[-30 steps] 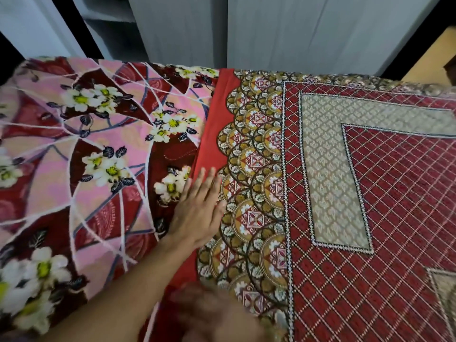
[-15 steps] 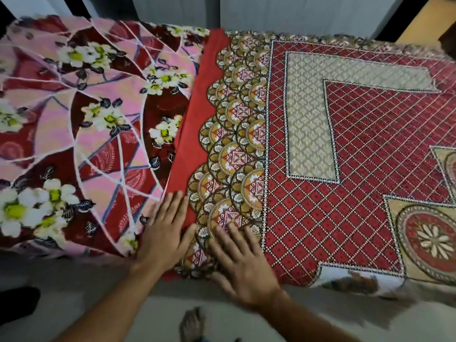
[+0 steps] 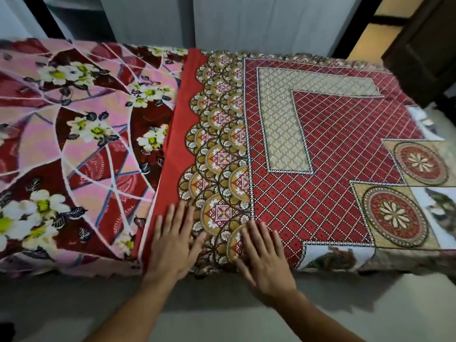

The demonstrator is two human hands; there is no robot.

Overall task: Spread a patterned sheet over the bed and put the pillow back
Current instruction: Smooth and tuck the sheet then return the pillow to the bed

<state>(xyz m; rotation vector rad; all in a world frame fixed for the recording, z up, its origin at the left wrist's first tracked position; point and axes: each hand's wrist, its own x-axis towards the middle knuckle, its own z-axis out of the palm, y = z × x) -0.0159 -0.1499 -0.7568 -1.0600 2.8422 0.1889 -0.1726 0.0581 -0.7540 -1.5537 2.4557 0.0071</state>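
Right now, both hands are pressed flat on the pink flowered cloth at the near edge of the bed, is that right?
Not quite. The head view shows the left hand and the right hand flat at the near edge, but on the red patterned sheet, just to the right of the pink flowered cloth.

The patterned sheet (image 3: 320,134), red with a white diamond lattice, beige panels and a scalloped gold border, is lying flat over the right part of the bed (image 3: 407,265). Its plain red edge strip is meeting the pink floral cover (image 3: 86,144) on the left.
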